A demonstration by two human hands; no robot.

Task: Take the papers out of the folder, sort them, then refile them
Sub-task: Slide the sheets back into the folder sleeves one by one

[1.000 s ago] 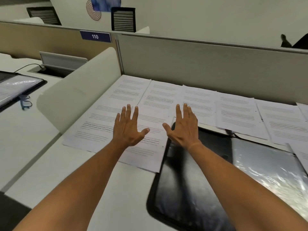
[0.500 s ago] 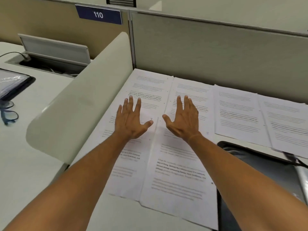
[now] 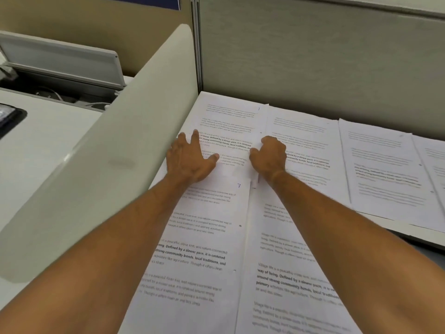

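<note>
White printed papers (image 3: 216, 249) lie flat in overlapping sheets across the bench (image 3: 48, 145), filling the centre and lower part of the frame and running in a row toward the right edge. Each sheet carries short blocks of text, some lines in bold; a handwritten blue "7" sits on the near left sheet and a small blue mark on the far one, near the top centre. Of the folder (image 3: 423, 251) only a dark sliver shows at the right edge, below the right-hand papers.

The papers reach right up to the grey partition wall (image 3: 313, 56) at the top, and their left side runs along the foot of a pale curved divider (image 3: 108, 153) that crosses the frame diagonally — there is no bare bench between. Open bench shows only beyond the divider, at the left.

Both bare forearms stretch forward from the bottom corners. The left hand (image 3: 190, 157) lies palm down on the far left sheet, fingers spread and extended, thumb out to the right — holding nothing. The right hand (image 3: 269, 155) is just beside it, fingers curled under, at the seam between two sheets; whether they pinch an edge cannot be told.
</note>
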